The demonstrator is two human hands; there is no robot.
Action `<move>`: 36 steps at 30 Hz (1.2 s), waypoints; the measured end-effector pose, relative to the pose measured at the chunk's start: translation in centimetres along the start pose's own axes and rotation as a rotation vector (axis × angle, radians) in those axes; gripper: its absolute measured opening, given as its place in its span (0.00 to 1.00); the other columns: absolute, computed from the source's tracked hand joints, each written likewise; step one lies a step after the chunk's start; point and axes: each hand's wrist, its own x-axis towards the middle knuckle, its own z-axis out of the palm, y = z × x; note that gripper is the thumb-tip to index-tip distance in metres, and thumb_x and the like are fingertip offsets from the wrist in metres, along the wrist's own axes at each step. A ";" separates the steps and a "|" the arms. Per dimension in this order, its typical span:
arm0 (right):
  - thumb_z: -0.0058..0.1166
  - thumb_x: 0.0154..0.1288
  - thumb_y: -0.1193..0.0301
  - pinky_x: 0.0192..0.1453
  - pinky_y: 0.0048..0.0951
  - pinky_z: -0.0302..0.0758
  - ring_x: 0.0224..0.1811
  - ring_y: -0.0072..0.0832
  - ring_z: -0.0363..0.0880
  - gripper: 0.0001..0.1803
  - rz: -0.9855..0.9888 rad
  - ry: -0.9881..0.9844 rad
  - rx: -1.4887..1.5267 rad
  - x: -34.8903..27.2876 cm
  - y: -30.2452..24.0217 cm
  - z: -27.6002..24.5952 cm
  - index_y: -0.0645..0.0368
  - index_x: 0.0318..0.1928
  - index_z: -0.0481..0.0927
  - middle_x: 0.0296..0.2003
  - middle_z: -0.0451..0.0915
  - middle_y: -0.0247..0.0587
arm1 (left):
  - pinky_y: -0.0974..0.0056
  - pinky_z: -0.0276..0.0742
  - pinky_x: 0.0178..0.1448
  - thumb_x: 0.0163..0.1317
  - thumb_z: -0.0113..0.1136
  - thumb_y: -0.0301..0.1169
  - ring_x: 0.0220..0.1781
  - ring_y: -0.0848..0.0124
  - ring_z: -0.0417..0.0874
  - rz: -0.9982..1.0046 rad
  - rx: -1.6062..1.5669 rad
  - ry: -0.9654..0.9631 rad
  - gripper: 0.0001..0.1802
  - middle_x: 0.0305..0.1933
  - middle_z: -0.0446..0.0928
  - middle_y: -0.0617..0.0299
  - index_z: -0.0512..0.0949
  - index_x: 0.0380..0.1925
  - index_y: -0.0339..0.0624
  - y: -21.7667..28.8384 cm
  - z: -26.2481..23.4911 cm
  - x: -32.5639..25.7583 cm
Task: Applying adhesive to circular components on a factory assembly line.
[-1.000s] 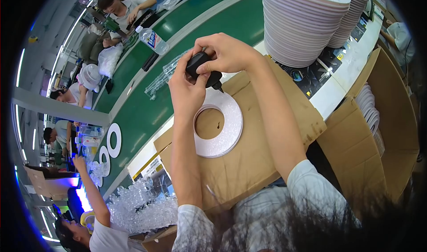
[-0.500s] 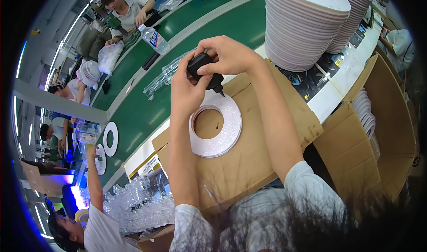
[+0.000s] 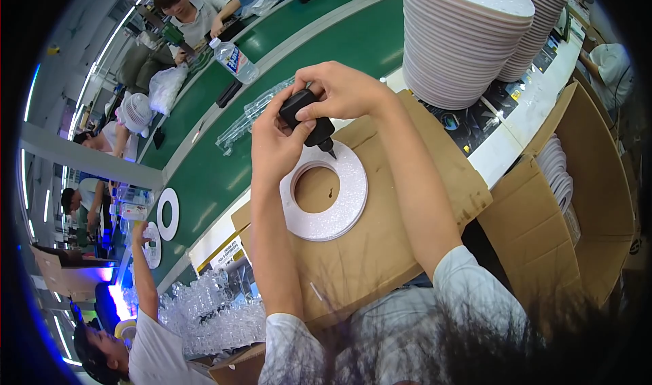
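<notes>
Between them, my left hand (image 3: 275,135) and my right hand (image 3: 345,91) grip a black squeeze bottle (image 3: 307,118) with a narrow nozzle. The bottle is tilted, its tip pointing down at the upper part of a white speckled ring (image 3: 346,208). Whether the tip touches the ring I cannot tell. That ring is flat and appears to lie on at least one more like it. Beneath is a brown cardboard sheet (image 3: 401,242), visible through the ring's hole. Both hands have their fingers wrapped round the bottle.
Tall stacks of white rings (image 3: 465,52) stand at the upper right. An opened carton (image 3: 536,235) is at the right, and clear plastic parts (image 3: 217,317) are heaped at the left. A water bottle (image 3: 234,61) stands on the green bench (image 3: 217,174). A co-worker's arm (image 3: 144,269) reaches in at left.
My hands and the black bottle have shifted slightly left and down. The nozzle tip now points a little lower on the ring. The ring has hardly moved.
</notes>
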 end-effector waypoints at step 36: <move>0.70 0.54 0.74 0.40 0.27 0.81 0.33 0.24 0.84 0.20 -0.101 0.095 0.055 3.2 -0.2 6.8 0.67 0.42 0.73 0.31 0.85 0.47 | 0.67 0.83 0.45 0.54 0.66 0.18 0.39 0.75 0.85 -0.225 0.238 -0.099 0.14 0.36 0.84 0.59 0.80 0.43 0.29 0.8 -8.1 -1.5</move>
